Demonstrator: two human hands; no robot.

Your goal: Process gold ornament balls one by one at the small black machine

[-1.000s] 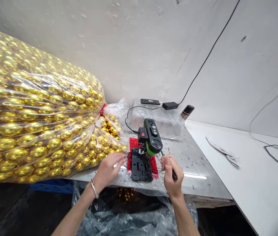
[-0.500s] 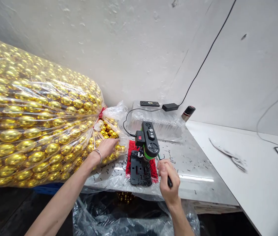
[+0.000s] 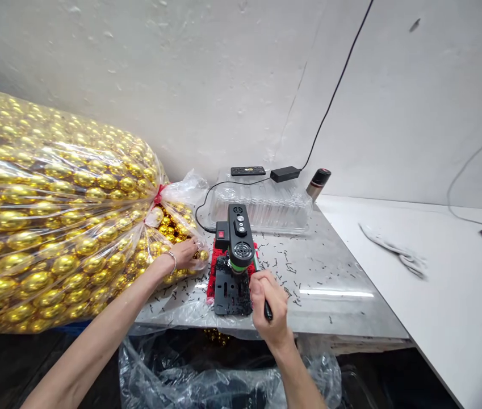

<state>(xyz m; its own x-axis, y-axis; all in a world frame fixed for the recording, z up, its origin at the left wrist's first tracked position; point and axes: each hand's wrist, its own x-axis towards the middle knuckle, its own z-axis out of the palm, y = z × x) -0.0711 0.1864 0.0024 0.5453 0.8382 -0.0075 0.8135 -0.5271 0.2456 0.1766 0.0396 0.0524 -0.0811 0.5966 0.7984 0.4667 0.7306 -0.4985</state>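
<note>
My left hand (image 3: 184,253), with a bracelet at its wrist, reaches among gold balls (image 3: 174,218) at the mouth of a large clear bag (image 3: 53,227). Its fingertips are partly hidden, so whether they hold a ball is unclear. My right hand (image 3: 269,304) is wrapped round the black lever handle (image 3: 268,312) of a small black and green machine (image 3: 241,238). The machine stands on a black slotted base plate (image 3: 224,298) over a red mat (image 3: 212,278). Small black bits surround the base on the metal table (image 3: 330,284).
Behind the machine are clear plastic trays (image 3: 262,210) with a black adapter (image 3: 285,174) and a remote-like object (image 3: 248,170). A tumbler (image 3: 318,184) stands beside them. A glove (image 3: 394,250) lies on the white table at right. Below the front edge hangs an open plastic bag (image 3: 223,386).
The camera view has shifted, so the scene sits further left. My left hand has moved slightly lower among the balls near the bag's mouth. My right hand still grips the handle.
</note>
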